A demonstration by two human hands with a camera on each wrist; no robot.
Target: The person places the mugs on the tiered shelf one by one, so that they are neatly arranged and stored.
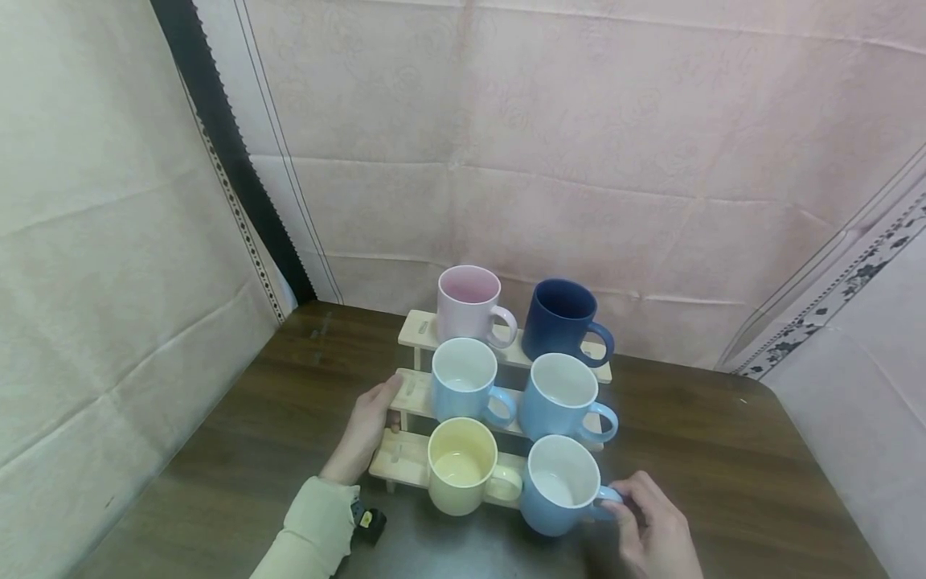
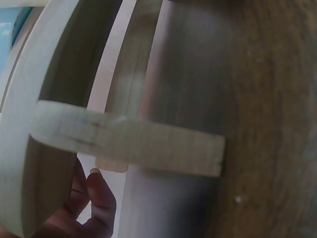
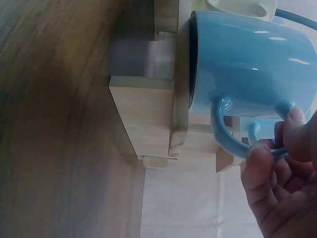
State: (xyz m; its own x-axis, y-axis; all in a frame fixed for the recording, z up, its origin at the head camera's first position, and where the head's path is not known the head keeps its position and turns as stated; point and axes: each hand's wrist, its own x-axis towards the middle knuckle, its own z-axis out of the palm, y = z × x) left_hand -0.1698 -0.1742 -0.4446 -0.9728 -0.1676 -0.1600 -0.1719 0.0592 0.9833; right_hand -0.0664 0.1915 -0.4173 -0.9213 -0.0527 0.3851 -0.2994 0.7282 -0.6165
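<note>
A three-tier wooden rack (image 1: 402, 457) holds mugs in two columns. My left hand (image 1: 367, 428) grips the left end of its middle shelf; the left wrist view shows curled fingers (image 2: 102, 201) by the board's underside. With thumb and fingers, my right hand (image 1: 657, 527) pinches the handle of the light blue mug (image 1: 544, 508) at the front right. That mug stands upright at the bottom shelf, its base (image 3: 194, 64) close against the board; I cannot tell whether it fully rests there. Left of it is a yellow mug (image 1: 454, 492).
Two light blue mugs (image 1: 457, 398) (image 1: 544, 414) occupy the middle shelf. On top are a pink mug (image 1: 459, 318) and a navy mug (image 1: 541, 334). The brown wooden table (image 1: 239, 450) extends on both sides; pale cloth (image 1: 579, 145) hangs behind the rack.
</note>
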